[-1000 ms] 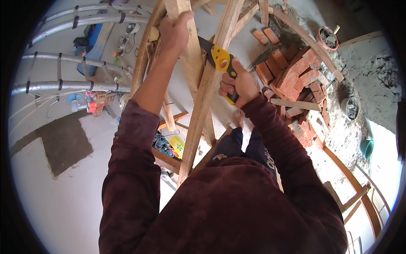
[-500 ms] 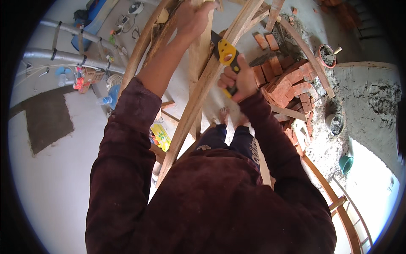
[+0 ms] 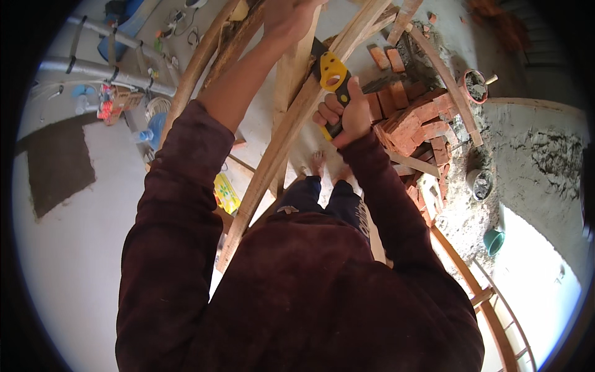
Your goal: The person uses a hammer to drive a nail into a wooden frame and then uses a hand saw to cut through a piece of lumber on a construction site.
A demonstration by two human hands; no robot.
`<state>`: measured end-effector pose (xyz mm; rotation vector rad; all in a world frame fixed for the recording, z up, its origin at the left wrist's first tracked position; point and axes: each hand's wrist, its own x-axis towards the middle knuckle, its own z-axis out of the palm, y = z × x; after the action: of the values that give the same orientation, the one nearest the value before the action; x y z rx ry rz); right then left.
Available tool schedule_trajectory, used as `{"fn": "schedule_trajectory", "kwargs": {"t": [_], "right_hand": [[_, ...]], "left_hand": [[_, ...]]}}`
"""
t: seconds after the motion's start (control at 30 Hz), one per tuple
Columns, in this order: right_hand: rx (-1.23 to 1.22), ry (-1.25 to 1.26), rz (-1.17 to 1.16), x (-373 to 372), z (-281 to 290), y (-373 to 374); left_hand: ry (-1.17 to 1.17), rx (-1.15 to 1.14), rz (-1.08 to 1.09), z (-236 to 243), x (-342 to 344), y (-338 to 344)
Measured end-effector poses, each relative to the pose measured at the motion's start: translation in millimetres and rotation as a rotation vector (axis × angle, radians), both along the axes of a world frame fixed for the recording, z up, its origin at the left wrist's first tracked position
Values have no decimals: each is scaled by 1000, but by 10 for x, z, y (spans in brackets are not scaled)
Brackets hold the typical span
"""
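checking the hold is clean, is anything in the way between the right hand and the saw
Nothing visible: the right hand is closed directly around the yellow-and-black saw. The slanted beam lies behind the saw in this view, not between it and the hand.

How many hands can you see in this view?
2: the left hand, partly cut off at the top edge, on a wooden board; and the right hand, gripping the yellow-and-black saw.

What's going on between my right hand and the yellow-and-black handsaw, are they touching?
Touching. The head view shows it plainly: the right hand grips the yellow-and-black handsaw at its handle end, fingers curled around.
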<state>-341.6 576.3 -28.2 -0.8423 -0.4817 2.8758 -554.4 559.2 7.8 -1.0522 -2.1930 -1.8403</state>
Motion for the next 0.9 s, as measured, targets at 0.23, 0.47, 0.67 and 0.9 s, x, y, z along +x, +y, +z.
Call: {"fn": "schedule_trajectory", "kwargs": {"t": [0.23,0.47,0.67,0.9], "right_hand": [[-135,-135,36,1836,814,-315],[9,161,-21,52,-134,-105],[-41,-388,107,1440,786,-431],[254,-64,62,707,214,-246]], "left_hand": [[-169,-329,132,3,3,-426],[-228,-301,50,197,160,-49],[-184,-391,42,204,141,-574],[-258,-192,136,88,182,-201]]}}
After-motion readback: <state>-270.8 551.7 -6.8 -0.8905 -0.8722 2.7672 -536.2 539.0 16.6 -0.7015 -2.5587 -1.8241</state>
